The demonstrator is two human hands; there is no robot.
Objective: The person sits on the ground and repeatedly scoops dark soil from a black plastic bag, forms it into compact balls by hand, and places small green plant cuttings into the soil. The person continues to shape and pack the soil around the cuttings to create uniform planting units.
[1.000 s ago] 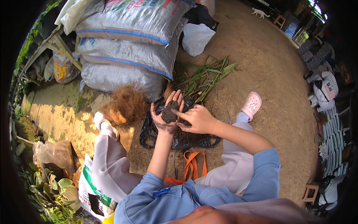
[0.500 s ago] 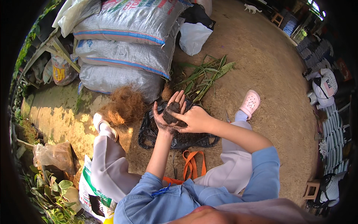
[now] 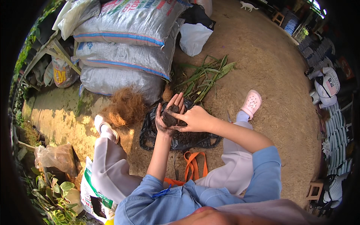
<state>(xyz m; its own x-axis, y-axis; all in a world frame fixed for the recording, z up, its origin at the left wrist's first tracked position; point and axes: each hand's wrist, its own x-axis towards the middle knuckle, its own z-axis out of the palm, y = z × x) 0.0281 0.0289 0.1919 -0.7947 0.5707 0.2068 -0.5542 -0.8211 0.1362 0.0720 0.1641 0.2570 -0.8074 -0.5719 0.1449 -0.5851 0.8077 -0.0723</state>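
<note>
My left hand (image 3: 165, 120) is turned palm up, its fingers stretched away from me and smeared with dark soil. A moist clump of dark soil (image 3: 170, 119) rests in that palm. From the right, my right hand (image 3: 195, 119) reaches over the clump, index finger laid across it and the other fingers bent in against it. Below both hands, a black plastic bag (image 3: 148, 138) lies spread on the ground with loose dark soil (image 3: 183, 139) in it. The hands cover part of the bag.
Brown coconut fibre (image 3: 125, 107) lies left of the bag, before stacked silver sacks (image 3: 120, 77). Cut green leaves (image 3: 210, 77) lie beyond it. An orange strap (image 3: 192, 167) is between my legs. A white cat (image 3: 248, 6) stands far off; a stool (image 3: 314, 190) is at right.
The right fingers have shifted slightly on the soil clump, and both hands sit a touch lower. The cat has moved a little to the left.
</note>
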